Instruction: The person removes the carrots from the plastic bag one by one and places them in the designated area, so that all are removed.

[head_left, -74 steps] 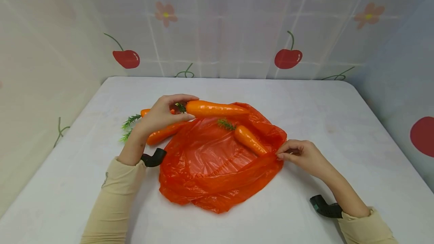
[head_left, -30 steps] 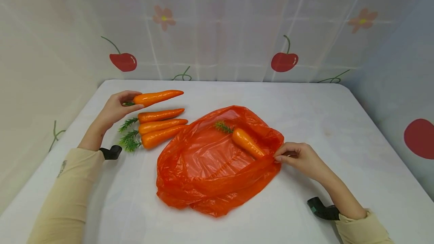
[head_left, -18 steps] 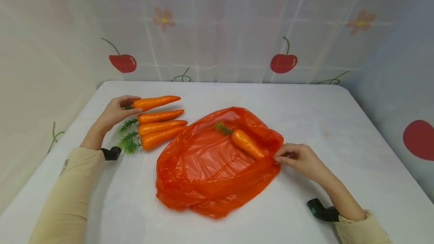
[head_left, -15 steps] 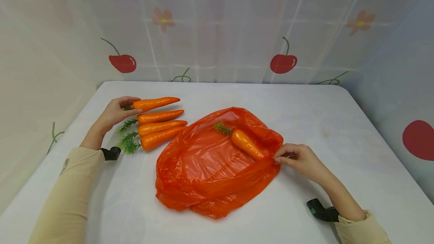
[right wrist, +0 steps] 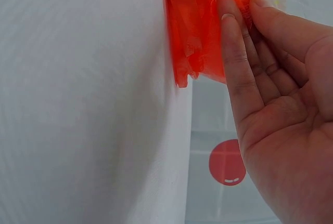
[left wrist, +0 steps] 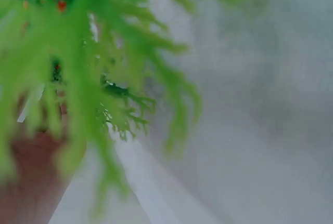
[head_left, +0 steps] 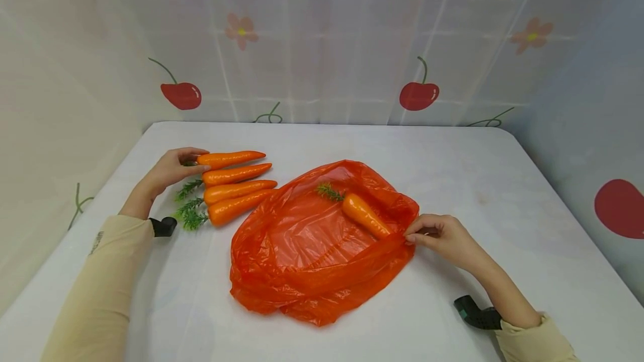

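Note:
My left hand (head_left: 171, 171) holds the leafy end of a carrot (head_left: 231, 159), the farthest in a row on the white table. Nearer me lie three more carrots, among them a middle carrot (head_left: 240, 190), tips pointing right. In the left wrist view, blurred green carrot leaves (left wrist: 78, 78) cover most of the hand. A thin red plastic bag (head_left: 312, 289) is spread mid-table with its mouth facing up. One carrot (head_left: 364, 214) with a green top lies inside it. My right hand (head_left: 445, 237) pinches the bag's right rim between thumb and fingertips, seen closely in the right wrist view.
The white table (head_left: 503, 183) has rounded far corners. A pale curtain (head_left: 322, 43) printed with cherries and flowers hangs behind it and along the sides. Black wrist cameras (head_left: 163, 227) sit on both wrists.
My left hand took a carrot from over the bag to the far left, then lowered it beside the other carrots. The right hand has kept its pinch on the bag rim.

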`<state>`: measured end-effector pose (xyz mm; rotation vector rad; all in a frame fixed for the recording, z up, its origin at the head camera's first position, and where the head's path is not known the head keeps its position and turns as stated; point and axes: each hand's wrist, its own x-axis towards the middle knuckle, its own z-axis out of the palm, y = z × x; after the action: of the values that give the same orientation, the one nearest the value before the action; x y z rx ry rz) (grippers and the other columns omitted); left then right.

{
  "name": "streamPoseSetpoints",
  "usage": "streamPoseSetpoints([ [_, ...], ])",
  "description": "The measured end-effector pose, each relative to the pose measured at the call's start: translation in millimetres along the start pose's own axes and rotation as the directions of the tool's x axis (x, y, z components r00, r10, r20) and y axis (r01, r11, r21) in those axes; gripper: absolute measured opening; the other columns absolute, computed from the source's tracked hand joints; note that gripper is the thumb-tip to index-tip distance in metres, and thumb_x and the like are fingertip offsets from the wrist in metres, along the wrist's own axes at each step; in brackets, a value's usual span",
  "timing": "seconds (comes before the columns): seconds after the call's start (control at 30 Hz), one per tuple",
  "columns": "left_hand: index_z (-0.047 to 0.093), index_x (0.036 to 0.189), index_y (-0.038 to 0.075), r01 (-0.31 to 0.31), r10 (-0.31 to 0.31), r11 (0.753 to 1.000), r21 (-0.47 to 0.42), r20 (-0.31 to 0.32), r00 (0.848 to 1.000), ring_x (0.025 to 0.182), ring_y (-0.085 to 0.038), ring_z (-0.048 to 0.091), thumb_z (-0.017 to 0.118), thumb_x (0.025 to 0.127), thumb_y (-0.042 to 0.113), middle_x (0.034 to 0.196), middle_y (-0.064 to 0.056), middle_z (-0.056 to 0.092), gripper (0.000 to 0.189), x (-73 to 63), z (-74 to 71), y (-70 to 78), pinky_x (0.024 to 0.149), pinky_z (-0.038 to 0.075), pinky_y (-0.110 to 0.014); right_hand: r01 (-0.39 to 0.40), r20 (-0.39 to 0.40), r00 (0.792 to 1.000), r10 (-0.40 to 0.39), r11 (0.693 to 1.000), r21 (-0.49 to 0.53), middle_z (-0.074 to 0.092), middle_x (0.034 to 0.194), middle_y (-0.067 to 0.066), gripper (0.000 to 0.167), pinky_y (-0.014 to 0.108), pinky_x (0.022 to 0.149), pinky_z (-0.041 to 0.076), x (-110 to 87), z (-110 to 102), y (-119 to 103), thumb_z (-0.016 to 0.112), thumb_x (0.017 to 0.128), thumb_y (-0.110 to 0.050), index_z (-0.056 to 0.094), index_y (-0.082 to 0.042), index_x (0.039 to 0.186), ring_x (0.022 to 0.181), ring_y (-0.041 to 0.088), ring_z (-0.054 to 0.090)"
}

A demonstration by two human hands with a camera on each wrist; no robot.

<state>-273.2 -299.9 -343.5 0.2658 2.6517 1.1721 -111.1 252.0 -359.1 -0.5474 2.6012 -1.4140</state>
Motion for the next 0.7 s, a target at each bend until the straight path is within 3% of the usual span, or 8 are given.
streamPoseSetpoints([
  [0.7, 0.045, 0.133, -0.006, -0.028, 0.028, 0.999, 0.021, 0.021, 0.999, 0.114, -0.037, 0.043, 0.055, 0.096, 0.029, 0.130, -0.026, 0.046, 0.052, 1.1, 3.3, -6.2, 0.098, 0.034, -0.051, 0.001, 0.003, 1.000, -0.001, 1.000, 0.018, 0.066, 0.086, 0.006, 0.008, 0.025, 0.070, 0.053, -0.2, -0.1, 1.0, 0.070, 0.082, -0.005, 0.071, -0.007, 0.090, 0.077, 0.018, 0.061],
])
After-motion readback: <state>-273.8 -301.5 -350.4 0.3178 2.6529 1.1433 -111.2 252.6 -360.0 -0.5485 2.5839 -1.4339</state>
